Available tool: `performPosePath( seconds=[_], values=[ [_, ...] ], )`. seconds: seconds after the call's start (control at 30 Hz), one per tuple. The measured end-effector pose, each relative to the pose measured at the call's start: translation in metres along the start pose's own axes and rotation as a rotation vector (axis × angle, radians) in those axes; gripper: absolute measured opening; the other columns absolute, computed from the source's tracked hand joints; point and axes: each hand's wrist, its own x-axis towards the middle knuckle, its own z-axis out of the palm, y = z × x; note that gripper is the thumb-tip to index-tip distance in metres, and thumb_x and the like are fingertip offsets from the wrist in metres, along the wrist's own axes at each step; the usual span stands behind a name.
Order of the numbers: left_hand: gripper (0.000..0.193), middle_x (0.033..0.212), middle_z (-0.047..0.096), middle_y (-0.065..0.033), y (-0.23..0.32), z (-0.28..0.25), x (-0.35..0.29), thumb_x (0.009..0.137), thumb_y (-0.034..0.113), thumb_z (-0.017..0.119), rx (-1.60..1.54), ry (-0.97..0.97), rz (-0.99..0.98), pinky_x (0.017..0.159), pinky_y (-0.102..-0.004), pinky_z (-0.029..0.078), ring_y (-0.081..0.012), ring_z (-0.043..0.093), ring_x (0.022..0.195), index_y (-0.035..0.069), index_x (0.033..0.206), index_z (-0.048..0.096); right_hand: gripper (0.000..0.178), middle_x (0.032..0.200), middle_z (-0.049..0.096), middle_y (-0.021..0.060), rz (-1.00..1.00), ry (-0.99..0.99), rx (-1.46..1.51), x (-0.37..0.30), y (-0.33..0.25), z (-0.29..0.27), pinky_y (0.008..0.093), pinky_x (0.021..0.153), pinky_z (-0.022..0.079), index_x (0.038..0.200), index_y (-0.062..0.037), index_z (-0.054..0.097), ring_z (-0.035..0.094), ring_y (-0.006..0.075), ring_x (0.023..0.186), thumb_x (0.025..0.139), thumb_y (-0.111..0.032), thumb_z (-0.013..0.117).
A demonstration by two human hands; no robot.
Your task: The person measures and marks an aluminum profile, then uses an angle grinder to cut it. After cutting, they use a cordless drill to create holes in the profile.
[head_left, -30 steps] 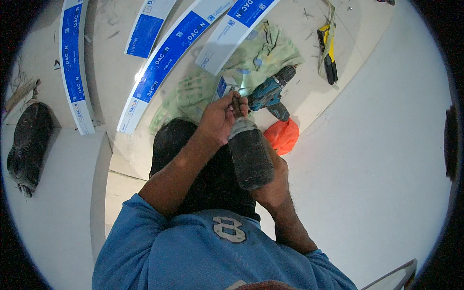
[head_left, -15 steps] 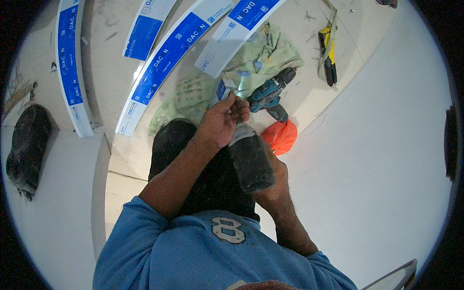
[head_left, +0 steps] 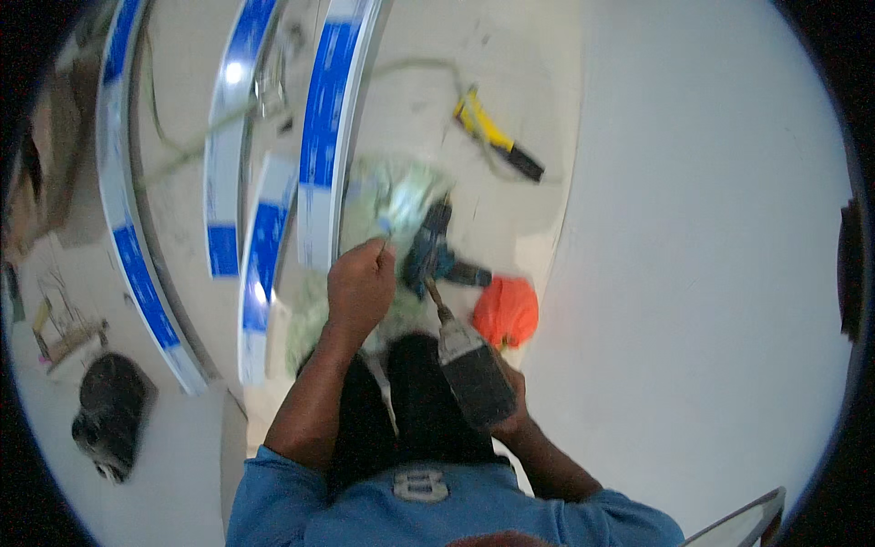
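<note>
My right hand (head_left: 516, 394) is wrapped round the handle of a cordless drill (head_left: 476, 369), whose dark body hides most of the fingers. A long bit (head_left: 437, 296) sticks out of its front, pointing away from me. My left hand (head_left: 358, 287) is closed in a fist to the left of the bit, apart from it; what it holds, if anything, is too small and blurred to make out. Just beyond the bit, a teal and black drill (head_left: 441, 257) lies on a pale green patterned cloth (head_left: 401, 196). Beside it rests an orange-red bag (head_left: 507, 312).
Long white strips with blue film (head_left: 328, 109) lie across the floor ahead and left. A yellow and black tool (head_left: 497, 135) with a pale strap is farther off. A white wall (head_left: 693, 228) rises on my right. A black bundle (head_left: 114, 410) rests on a white ledge (head_left: 187, 456) at left.
My left hand has come away from the front of the held drill and moved left. The drill's bit now shows. My view has shifted, so the strips and floor tools appear turned.
</note>
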Motion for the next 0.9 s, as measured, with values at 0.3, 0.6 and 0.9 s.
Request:
performPosePath(
  seconds=[0.3,0.6,0.9],
  values=[
    [0.027,0.108,0.078,-0.022,0.063,-0.005,0.084,0.099,0.024,0.071,0.955,-0.005,0.156,0.096,-0.0525,0.058,-0.0402,0.071,0.107,0.0,0.103,0.083,0.053,0.133,0.078,0.0169,-0.309,0.32,-0.311,0.03,0.052,-0.031,0.0411,0.105,0.059,0.145,0.0008,0.064,0.077,0.0287,0.121,0.096,-0.007,0.084],
    [0.029,0.132,0.073,-0.018,0.139,0.042,0.364,0.096,0.009,0.064,0.579,0.487,0.992,0.109,-0.0487,0.058,-0.0383,0.068,0.123,0.004,0.121,0.078,0.042,0.122,0.08,0.0161,-0.258,0.451,-0.478,-0.002,0.124,-0.041,0.0455,0.096,0.062,0.137,-0.0026,0.068,0.079,0.0328,0.111,0.099,-0.014,0.083],
    [0.019,0.103,0.081,-0.019,0.162,0.023,0.391,0.1,0.016,0.067,0.912,0.475,0.733,0.095,-0.0505,0.064,-0.0392,0.079,0.1,0.004,0.102,0.082,0.045,0.129,0.078,0.014,0.042,0.382,-0.291,-0.058,0.185,-0.038,0.0455,0.105,0.06,0.142,-0.0031,0.068,0.075,0.0275,0.122,0.104,-0.023,0.079]
  ],
)
